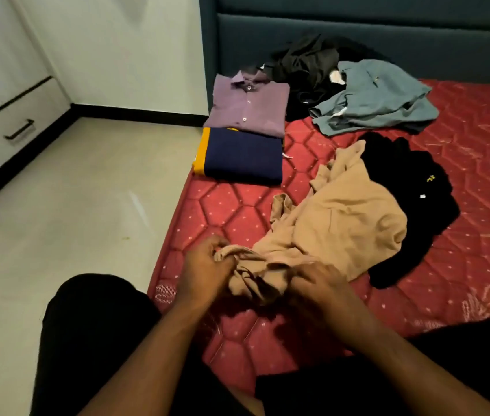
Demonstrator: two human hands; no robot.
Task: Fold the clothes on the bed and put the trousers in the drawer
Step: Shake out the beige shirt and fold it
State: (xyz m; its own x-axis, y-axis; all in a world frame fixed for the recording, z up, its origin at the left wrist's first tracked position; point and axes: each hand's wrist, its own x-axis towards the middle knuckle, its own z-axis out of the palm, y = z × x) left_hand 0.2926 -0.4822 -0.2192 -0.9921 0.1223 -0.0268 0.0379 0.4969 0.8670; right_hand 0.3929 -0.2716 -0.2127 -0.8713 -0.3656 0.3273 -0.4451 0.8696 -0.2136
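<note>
View: looking down from the person's head at the near corner of a bed (463,265) with a red quilted mattress.
Left hand: the left hand (204,270) has its fingers curled round a bunched edge of a beige garment (342,223).
Right hand: the right hand (315,282) grips the same edge just beside the left, fingers closed on the cloth.
Beige garment: crumpled on the mattress, its near end gathered between the hands, the rest spread away toward a black garment (411,190) that it partly overlaps. Whether it is trousers or a top I cannot tell.
Already folded: a purple shirt (249,108) and a navy top with a yellow edge (243,156) lie flat, touching each other, by the bed's left edge.
Still loose: a grey-blue shirt (375,106) and a dark heap (306,64) near the headboard (357,25).
Drawer: a white drawer with a black handle (20,130) is shut, across the floor at far left.
Step in hand, as I judge it: finding the garment's edge to open it out.
Doing it well: part the hands along the hem, lift and shake so the cloth hangs straight, lay it flat clear of the black garment, then smooth it before folding.
</note>
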